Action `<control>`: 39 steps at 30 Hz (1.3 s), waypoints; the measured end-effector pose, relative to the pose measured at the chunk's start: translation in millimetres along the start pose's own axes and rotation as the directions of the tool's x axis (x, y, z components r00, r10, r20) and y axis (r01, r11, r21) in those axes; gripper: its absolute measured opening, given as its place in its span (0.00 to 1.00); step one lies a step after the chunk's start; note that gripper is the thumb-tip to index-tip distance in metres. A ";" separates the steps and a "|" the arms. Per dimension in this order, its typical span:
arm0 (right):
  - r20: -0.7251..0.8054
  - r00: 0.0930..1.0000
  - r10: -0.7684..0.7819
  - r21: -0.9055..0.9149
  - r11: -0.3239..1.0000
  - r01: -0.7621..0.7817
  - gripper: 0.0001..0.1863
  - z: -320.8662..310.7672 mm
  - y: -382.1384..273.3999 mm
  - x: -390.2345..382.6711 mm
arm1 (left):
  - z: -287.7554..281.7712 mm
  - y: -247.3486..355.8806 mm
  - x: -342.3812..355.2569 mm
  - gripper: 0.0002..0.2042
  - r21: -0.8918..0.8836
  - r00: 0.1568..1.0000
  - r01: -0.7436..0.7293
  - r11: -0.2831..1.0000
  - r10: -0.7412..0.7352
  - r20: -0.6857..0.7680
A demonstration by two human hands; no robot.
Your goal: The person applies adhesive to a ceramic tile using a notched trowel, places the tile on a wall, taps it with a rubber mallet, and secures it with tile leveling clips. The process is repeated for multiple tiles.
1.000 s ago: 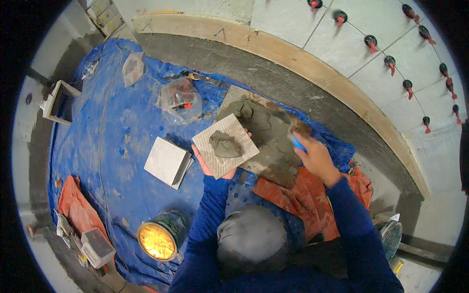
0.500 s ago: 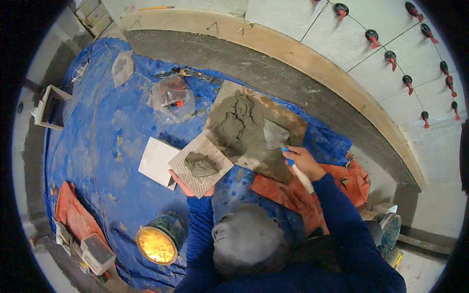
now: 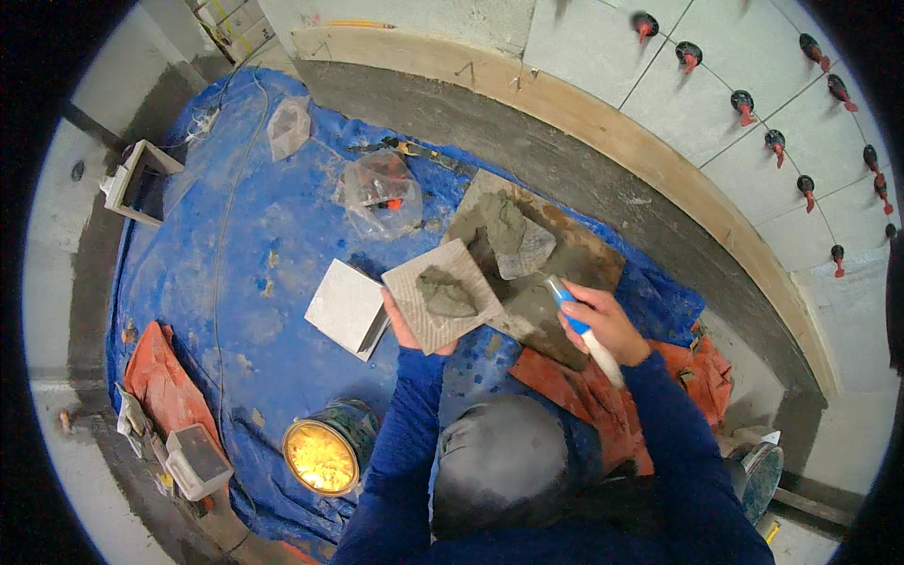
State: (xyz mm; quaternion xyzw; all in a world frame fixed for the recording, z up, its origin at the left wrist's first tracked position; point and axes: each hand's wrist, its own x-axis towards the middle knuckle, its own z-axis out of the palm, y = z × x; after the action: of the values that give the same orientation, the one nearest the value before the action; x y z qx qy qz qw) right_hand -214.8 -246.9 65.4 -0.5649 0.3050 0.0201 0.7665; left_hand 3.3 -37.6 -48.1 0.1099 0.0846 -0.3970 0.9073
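Observation:
My left hand [image 3: 403, 325] supports a square tile [image 3: 478, 306] from below and at its edge, ribbed side up. A lump of grey mortar [image 3: 444, 292] lies on the tile's middle. With my right hand [image 3: 607, 325] I grip a trowel [image 3: 576, 318] by its blue and white handle. Its blade [image 3: 535, 256] carries a heap of wet mortar [image 3: 506, 226] just right of the tile, above a mortar-smeared board [image 3: 603, 262]. A small stack of tiles [image 3: 341, 306] rests on the blue tarp to the left of my left hand.
Blue tarp [image 3: 235, 320] covers the floor. A bucket with a bright yellow top [image 3: 320, 457] stands near my left forearm. Clear plastic bags [image 3: 381, 193] lie farther off. Orange cloth [image 3: 584, 391] is under my right arm. Wall tiles [image 3: 697, 113] hold red-and-black clips.
The trowel has scooped mortar from the board and lifted it leftward toward the tile. The mortar mound on the board is broken up. The whole view has shifted slightly.

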 end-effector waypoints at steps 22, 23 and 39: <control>0.174 0.482 -0.859 -0.943 -0.004 0.333 0.24 -126.3 -40.8 -191.6 | 279.4 -151.0 -52.7 0.34 0.125 0.751 0.519 0.846 -0.521 0.405; 0.180 0.449 -0.875 -0.954 -0.045 0.296 0.23 -139.3 -33.5 -204.4 | 283.4 -155.6 -56.2 0.34 0.129 0.757 0.511 0.850 -0.516 0.401; -0.404 0.795 -0.453 -0.109 0.886 0.450 0.20 -125.4 -51.5 -274.0 | 261.3 -248.8 -92.0 0.40 0.158 0.876 0.396 0.904 -0.424 0.231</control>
State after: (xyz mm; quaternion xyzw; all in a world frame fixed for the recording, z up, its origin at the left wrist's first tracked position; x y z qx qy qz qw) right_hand -474.0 -289.6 221.7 -0.6149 0.3184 -0.2835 0.6634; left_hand -224.8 -207.1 192.4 0.0841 -0.0350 -0.5953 0.7983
